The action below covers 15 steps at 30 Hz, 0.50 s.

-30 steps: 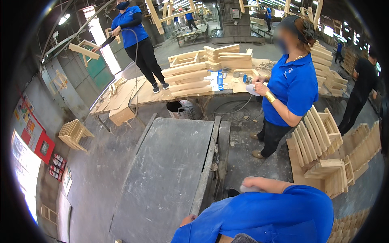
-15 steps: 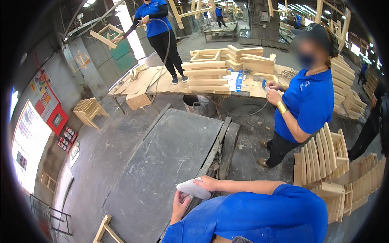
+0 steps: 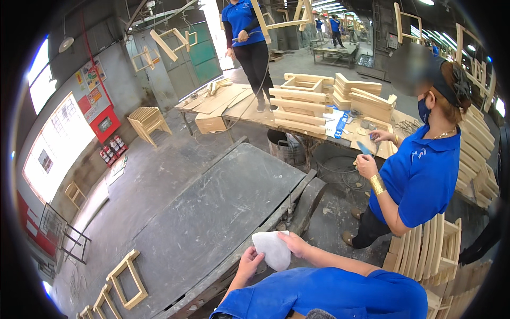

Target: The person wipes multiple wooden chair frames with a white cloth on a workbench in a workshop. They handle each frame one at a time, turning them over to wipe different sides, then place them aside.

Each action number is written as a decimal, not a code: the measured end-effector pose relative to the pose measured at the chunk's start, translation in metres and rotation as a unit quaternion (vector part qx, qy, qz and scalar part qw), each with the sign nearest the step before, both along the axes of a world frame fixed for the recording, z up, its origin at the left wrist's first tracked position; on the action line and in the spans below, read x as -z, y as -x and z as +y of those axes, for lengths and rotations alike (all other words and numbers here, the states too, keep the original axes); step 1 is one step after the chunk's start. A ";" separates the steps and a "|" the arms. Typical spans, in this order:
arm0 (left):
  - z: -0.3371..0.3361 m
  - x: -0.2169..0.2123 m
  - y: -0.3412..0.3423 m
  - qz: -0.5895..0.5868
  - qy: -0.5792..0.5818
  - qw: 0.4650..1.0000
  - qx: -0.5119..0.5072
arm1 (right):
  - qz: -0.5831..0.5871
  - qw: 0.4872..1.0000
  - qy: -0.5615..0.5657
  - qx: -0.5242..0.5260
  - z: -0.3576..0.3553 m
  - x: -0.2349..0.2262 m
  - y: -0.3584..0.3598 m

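Note:
A thin, whitish sheet with a rounded edge, which looks like sandpaper (image 3: 273, 253), is held between my two hands above the near edge of a dark, scuffed worktable (image 3: 212, 194). My left hand (image 3: 248, 264) pinches its left side between thumb and fingers. On its upper right, my right hand (image 3: 294, 245) grips it, thumb over the face. The sheet is tilted and slightly curved, and its surface is too small to read in detail.
Wooden frames (image 3: 127, 279) stand at the lower left. Across the worktable, a bench (image 3: 239, 114) bears stacked wooden parts (image 3: 300, 109). At right, a co-worker (image 3: 425, 159) holds a small blue item. Another person (image 3: 247, 37) stands behind. More wooden pieces (image 3: 425, 250) are piled at right.
The view has turned left, so the scene sits farther right. The sandpaper has turned more face-on, and both hands still grip it. The co-worker's hands have moved apart.

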<state>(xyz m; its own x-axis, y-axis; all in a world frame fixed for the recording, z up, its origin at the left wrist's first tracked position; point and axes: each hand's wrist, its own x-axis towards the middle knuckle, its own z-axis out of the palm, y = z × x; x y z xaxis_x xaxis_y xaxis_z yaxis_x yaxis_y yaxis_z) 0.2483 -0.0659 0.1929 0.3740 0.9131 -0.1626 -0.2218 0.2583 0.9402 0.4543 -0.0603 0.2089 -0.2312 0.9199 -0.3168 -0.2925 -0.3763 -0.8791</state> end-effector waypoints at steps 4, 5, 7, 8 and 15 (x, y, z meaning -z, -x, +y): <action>-0.013 0.012 -0.023 0.037 -0.014 0.998 -0.043 | 0.179 0.979 0.041 -0.089 -0.015 -0.002 -0.023; -0.014 0.014 -0.027 0.044 -0.020 0.998 -0.043 | 0.187 0.977 0.040 -0.092 -0.017 0.000 -0.027; -0.021 0.019 -0.031 0.076 -0.039 0.995 -0.045 | 0.184 0.975 0.051 -0.110 -0.023 0.006 -0.030; -0.025 0.021 -0.033 0.091 -0.040 0.994 -0.041 | 0.184 0.975 0.054 -0.115 -0.025 0.009 -0.030; -0.043 0.018 -0.021 0.123 -0.043 0.991 -0.043 | 0.163 0.979 0.118 -0.042 -0.036 0.023 -0.019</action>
